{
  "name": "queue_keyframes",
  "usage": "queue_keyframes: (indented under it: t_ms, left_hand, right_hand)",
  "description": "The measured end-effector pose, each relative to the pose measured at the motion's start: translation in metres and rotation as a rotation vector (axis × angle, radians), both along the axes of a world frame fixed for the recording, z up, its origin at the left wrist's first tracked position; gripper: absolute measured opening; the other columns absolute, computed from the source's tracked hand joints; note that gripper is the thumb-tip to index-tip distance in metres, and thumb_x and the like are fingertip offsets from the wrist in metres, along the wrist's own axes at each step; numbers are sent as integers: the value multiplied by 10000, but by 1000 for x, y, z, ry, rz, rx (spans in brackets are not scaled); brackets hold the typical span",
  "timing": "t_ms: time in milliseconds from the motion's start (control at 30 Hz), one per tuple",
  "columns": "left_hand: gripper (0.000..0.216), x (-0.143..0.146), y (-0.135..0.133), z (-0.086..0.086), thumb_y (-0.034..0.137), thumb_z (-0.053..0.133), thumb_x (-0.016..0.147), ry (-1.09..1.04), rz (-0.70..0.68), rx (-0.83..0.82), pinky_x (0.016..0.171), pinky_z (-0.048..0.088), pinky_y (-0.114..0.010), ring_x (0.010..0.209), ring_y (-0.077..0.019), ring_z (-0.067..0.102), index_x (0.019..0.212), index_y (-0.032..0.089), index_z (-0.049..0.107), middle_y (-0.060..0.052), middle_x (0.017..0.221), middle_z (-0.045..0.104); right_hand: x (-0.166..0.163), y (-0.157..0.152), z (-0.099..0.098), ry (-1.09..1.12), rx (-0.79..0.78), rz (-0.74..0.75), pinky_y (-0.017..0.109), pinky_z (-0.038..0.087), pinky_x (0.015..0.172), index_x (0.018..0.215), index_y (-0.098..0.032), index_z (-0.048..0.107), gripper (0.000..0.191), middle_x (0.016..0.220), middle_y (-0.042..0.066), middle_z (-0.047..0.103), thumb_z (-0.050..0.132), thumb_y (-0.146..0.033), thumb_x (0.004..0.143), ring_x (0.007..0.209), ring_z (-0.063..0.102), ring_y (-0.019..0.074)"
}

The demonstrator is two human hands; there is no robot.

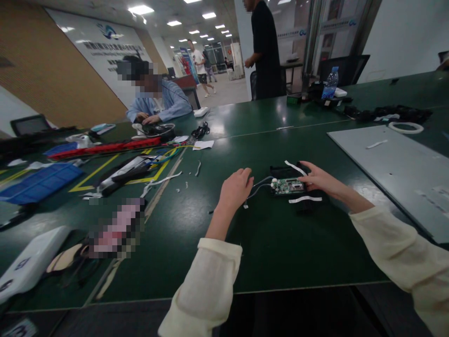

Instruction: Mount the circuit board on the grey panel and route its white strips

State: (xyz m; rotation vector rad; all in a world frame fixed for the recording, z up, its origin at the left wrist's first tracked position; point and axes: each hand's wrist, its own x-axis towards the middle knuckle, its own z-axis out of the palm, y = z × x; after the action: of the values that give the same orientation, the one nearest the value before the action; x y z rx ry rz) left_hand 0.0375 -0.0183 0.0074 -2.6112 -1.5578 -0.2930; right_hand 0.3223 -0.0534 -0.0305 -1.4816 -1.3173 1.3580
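Note:
A green circuit board [289, 186] lies on the dark green table in front of me. My right hand [317, 179] grips its right end, thumb and fingers closed on the edge. Two thin grey cables [263, 182] leave the board's left end. The upper one runs into the curled fingers of my left hand [235, 189]; the thumb is hidden. A white connector [246, 205] at the lower cable's end rests by that hand. White strips [305, 199] lie on black parts [278, 171] around the board.
To the right lies a large grey panel [393, 168] with a white ring [406, 128]. A blue tray [40, 182], a white box [33, 262] and cables are at left. A water bottle [330, 84] stands at the back. A seated person [157, 100] works across the table.

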Motion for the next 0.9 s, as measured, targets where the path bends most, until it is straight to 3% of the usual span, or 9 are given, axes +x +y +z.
queue_keyframes:
  t_ms: [100,233,367,533,733,833,900]
  left_hand:
    - [361,2,-1,-3,354,390,961,-49,-166,6,883,463,-351,1051,-218,563,1280,199,459,-88,1152,584]
    - [485,10,-6,-9,435,421,942,-68,-324,-53,1041,380,-418,1249,-247,443,1370,207,400,-94,1355,482]
    - [567,17,-12,-12,528,398,930,-48,-405,-132,1137,267,-448,1395,-252,268,1411,229,371,-72,1492,355]
    - [607,18,-12,-15,589,312,934,-3,-412,-234,1154,219,-481,1428,-255,213,1419,232,382,-69,1505,357]
    - [637,17,-10,-16,615,275,931,-3,-400,-253,1157,209,-491,1436,-244,194,1424,226,381,-72,1515,342]
    - [642,18,-10,-14,624,272,927,-5,-397,-271,1152,216,-504,1436,-248,193,1428,235,374,-68,1520,333]
    - [642,18,-10,-14,624,276,926,-4,-394,-279,1151,219,-508,1436,-252,191,1430,238,370,-65,1524,326]
  right_hand:
    - [-3,0,-1,-195,75,89,297,536,658,1505,-209,229,793,901,55,682,612,-389,835,757,638,183]
    - [-4,2,-6,-301,157,164,292,511,635,1416,-167,413,617,901,60,692,560,-416,871,750,630,172]
    - [-8,2,-13,-401,234,164,351,525,734,1353,-169,493,548,950,70,674,546,-435,877,795,635,177]
    - [-11,1,-18,-511,419,138,389,529,828,1261,-200,574,442,1124,93,607,538,-414,876,925,620,193]
    - [5,12,-23,-713,591,-38,461,432,1015,1283,-226,552,436,1330,107,480,520,-362,870,1221,485,263]
    - [32,26,-25,-752,643,-201,463,324,1104,1274,-176,556,477,1398,145,404,548,-373,839,1318,381,285]
    - [59,36,-26,-731,644,-334,485,323,1089,1262,-162,559,506,1401,171,383,562,-405,818,1326,359,307]
